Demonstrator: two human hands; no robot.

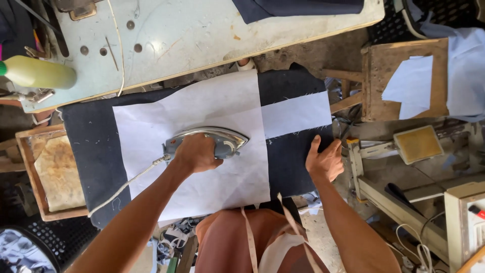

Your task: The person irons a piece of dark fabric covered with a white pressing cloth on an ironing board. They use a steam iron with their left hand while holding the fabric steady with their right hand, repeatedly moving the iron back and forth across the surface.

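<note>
On the dark cloth across your lap, white paper is lying flat — your left hand is gripping the iron resting upon it, cord trailing leftward. Your right hand is pressing, fingers loosely curled, on the cloth's right edge — grasping nothing.

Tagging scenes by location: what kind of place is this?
Likely a small tailoring workshop. The left hand runs an iron over white sheets on dark cloth, a sewing table stands beyond, and a tape measure hangs down.

dark padded board, white fabric
</note>
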